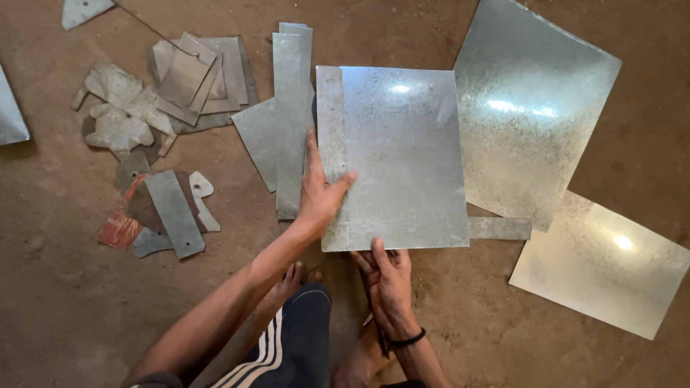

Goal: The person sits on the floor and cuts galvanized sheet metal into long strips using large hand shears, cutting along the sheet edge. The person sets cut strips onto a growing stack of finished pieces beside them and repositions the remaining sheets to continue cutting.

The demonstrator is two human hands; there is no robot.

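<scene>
A rectangular galvanized metal sheet (402,154) lies flat on the dirt floor in front of me, with a folded strip along its left edge. My left hand (318,194) presses on that left edge, thumb on the sheet and fingers spread. At the sheet's near edge my right hand (388,276), a black band on its wrist, grips the metal with the thumb on top. My bare feet and a striped dark trouser leg (295,345) show just below.
A larger shiny sheet (532,108) lies to the right, another sheet (600,266) at lower right. Long narrow strips (291,108) lie left of my sheet. Offcuts (201,75) and scraps (162,212) are scattered at the left on the brown floor.
</scene>
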